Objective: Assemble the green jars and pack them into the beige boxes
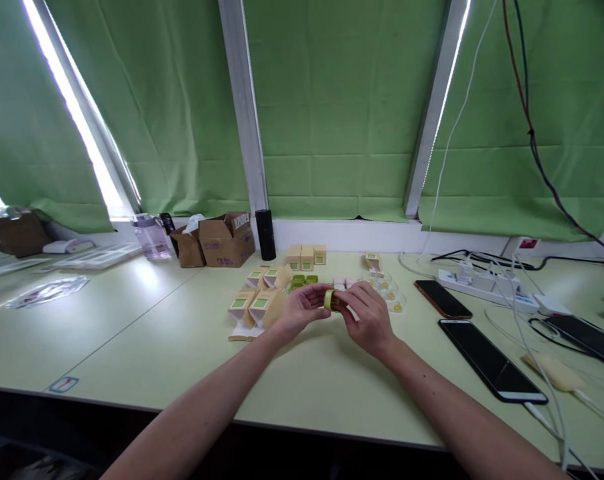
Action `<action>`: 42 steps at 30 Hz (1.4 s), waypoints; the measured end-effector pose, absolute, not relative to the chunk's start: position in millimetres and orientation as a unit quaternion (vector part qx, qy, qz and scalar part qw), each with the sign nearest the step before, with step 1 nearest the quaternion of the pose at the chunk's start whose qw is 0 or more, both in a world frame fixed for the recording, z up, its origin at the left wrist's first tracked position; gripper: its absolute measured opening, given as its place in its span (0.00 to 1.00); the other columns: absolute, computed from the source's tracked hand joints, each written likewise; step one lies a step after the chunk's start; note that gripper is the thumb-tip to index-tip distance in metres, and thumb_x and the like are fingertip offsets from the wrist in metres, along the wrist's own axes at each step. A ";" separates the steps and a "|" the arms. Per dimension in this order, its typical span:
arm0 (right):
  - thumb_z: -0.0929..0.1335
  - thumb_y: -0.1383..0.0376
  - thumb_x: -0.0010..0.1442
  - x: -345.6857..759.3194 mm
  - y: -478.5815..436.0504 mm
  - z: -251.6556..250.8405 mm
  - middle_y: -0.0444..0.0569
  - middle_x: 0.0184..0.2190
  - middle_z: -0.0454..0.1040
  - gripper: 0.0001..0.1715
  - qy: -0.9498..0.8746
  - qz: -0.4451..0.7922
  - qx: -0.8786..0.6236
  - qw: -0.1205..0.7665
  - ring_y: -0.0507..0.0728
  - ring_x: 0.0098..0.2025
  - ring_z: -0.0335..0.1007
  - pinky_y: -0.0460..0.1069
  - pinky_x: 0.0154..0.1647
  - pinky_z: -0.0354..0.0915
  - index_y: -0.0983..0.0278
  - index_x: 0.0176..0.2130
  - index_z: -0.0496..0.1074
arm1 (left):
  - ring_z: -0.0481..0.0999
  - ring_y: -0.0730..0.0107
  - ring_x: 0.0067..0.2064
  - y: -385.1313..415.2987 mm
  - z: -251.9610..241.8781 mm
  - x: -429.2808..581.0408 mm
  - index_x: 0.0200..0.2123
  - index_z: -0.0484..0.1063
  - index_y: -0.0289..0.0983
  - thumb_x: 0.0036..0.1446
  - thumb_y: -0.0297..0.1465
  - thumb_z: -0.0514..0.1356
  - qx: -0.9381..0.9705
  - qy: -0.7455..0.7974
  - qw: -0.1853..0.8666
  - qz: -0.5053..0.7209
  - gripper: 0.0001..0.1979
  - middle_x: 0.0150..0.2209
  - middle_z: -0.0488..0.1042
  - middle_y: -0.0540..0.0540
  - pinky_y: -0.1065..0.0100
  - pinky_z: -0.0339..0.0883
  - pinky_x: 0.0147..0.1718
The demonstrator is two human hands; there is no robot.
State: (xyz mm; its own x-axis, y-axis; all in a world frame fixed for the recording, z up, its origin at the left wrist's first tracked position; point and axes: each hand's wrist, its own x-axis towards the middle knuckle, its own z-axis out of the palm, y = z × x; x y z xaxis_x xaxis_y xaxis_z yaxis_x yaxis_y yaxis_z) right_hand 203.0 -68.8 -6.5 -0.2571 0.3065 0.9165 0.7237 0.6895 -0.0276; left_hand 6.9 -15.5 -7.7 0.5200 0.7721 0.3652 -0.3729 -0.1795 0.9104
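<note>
Above the table, in the middle of the head view, I hold a small glossy yellow-green case (328, 300) between both hands. My left hand (305, 307) grips it from the left, fingers above and thumb below. From the right, my right hand (371, 317) pinches at its darker side; the fingertips partly hide what is there. Just behind the hands sit several small green cases (305, 281) and pale pink pieces (343, 283). Left of my left hand stand several open tan cartons (266, 308) with green square labels. A clear tray (396, 297) with round yellow-centred items lies beyond my right hand.
Closed tan boxes (307, 257) and one open carton (373, 262) stand farther back. A black cylinder (265, 235), a cardboard box (227, 240) and a purple bottle (152, 237) line the back left. Phones (492, 360), a power strip (487, 290) and cables occupy the right.
</note>
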 end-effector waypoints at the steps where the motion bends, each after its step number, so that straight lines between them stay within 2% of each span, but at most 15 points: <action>1: 0.67 0.71 0.66 203.9 -69.1 -5.9 0.51 0.36 0.78 0.16 -0.768 -0.201 -0.329 0.512 0.61 0.40 0.69 0.56 0.39 0.69 0.60 0.52 0.75 | 0.80 0.55 0.53 -14.4 -8.2 6.5 0.50 0.80 0.36 0.42 0.24 0.78 0.611 0.164 0.619 0.465 0.28 0.50 0.81 0.38 0.57 0.72 0.54; 6: 0.67 0.71 0.64 205.8 -72.6 -3.2 0.55 0.44 0.78 0.24 -0.764 -0.184 -0.328 0.524 0.64 0.46 0.74 0.60 0.45 0.74 0.58 0.58 0.71 | 0.80 0.55 0.53 -10.8 -8.3 5.8 0.50 0.79 0.36 0.43 0.26 0.78 0.611 0.168 0.597 0.492 0.28 0.50 0.81 0.38 0.55 0.72 0.56; 10: 0.68 0.70 0.62 203.5 -75.3 -3.3 0.59 0.55 0.74 0.32 -0.771 -0.151 -0.356 0.506 0.67 0.56 0.72 0.63 0.52 0.75 0.59 0.64 0.65 | 0.80 0.56 0.52 -14.1 -4.5 7.4 0.49 0.79 0.36 0.44 0.27 0.78 0.631 0.173 0.561 0.507 0.26 0.49 0.81 0.39 0.53 0.72 0.56; 13: 0.68 0.69 0.62 201.4 -74.9 -6.5 0.59 0.58 0.72 0.35 -0.780 -0.137 -0.364 0.490 0.68 0.59 0.70 0.65 0.56 0.74 0.59 0.67 0.61 | 0.80 0.56 0.51 -17.2 -3.0 9.6 0.49 0.79 0.36 0.45 0.28 0.77 0.654 0.174 0.535 0.507 0.26 0.49 0.81 0.39 0.53 0.72 0.56; 17: 0.67 0.70 0.64 200.9 -70.6 -13.4 0.58 0.57 0.74 0.34 -0.784 -0.119 -0.364 0.489 0.67 0.60 0.71 0.65 0.57 0.75 0.58 0.67 0.61 | 0.80 0.56 0.51 -19.4 -4.5 11.9 0.50 0.79 0.36 0.47 0.28 0.77 0.686 0.178 0.490 0.507 0.25 0.48 0.81 0.39 0.53 0.71 0.56; 20: 0.67 0.70 0.64 201.5 -67.8 -16.0 0.58 0.56 0.74 0.31 -0.778 -0.088 -0.359 0.508 0.67 0.60 0.71 0.64 0.54 0.76 0.57 0.65 0.63 | 0.79 0.56 0.52 -20.5 -5.7 11.1 0.54 0.76 0.37 0.46 0.29 0.77 0.690 0.173 0.482 0.512 0.30 0.52 0.79 0.38 0.54 0.71 0.57; 22: 0.67 0.70 0.64 201.6 -67.1 -15.8 0.57 0.56 0.74 0.29 -0.767 -0.067 -0.359 0.527 0.66 0.57 0.73 0.63 0.52 0.77 0.57 0.63 0.65 | 0.78 0.57 0.53 -21.0 -5.6 9.2 0.56 0.74 0.38 0.50 0.31 0.76 0.690 0.181 0.474 0.516 0.29 0.53 0.78 0.37 0.55 0.71 0.56; 26: 0.68 0.70 0.65 201.3 -67.1 -14.0 0.57 0.54 0.74 0.25 -0.747 -0.037 -0.359 0.559 0.63 0.51 0.75 0.61 0.48 0.79 0.58 0.60 0.67 | 0.78 0.63 0.44 -20.8 -3.7 5.7 0.45 0.77 0.37 0.60 0.37 0.69 0.709 0.244 0.403 0.525 0.13 0.43 0.79 0.41 0.62 0.72 0.47; 28: 0.68 0.70 0.65 201.3 -66.7 -14.3 0.57 0.54 0.74 0.24 -0.744 -0.032 -0.355 0.566 0.63 0.51 0.74 0.61 0.48 0.79 0.58 0.59 0.67 | 0.76 0.66 0.39 -21.2 -2.5 5.8 0.39 0.78 0.37 0.60 0.38 0.67 0.721 0.274 0.368 0.518 0.10 0.38 0.79 0.44 0.64 0.71 0.42; 33: 0.68 0.70 0.65 201.2 -65.3 -18.4 0.57 0.55 0.74 0.24 -0.746 -0.033 -0.353 0.564 0.64 0.53 0.74 0.61 0.49 0.79 0.58 0.60 0.67 | 0.73 0.68 0.33 -26.5 0.9 10.9 0.34 0.77 0.37 0.60 0.37 0.66 0.737 0.295 0.345 0.500 0.09 0.31 0.77 0.47 0.67 0.67 0.36; 42: 0.68 0.70 0.65 200.5 -63.5 -21.6 0.58 0.55 0.74 0.25 -0.754 -0.035 -0.348 0.556 0.65 0.59 0.72 0.64 0.56 0.76 0.58 0.60 0.66 | 0.73 0.69 0.32 -28.5 1.0 13.8 0.32 0.76 0.36 0.59 0.37 0.66 0.733 0.303 0.354 0.496 0.10 0.30 0.77 0.47 0.67 0.66 0.35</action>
State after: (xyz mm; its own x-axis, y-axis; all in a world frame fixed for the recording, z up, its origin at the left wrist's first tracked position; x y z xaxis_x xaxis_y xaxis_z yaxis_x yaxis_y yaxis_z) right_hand 200.5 -63.5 -21.6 -0.1383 0.4865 0.8626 0.5638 0.7548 -0.3353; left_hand 13.8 -28.5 1.0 0.3256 0.7948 0.5121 0.0923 -0.5657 0.8194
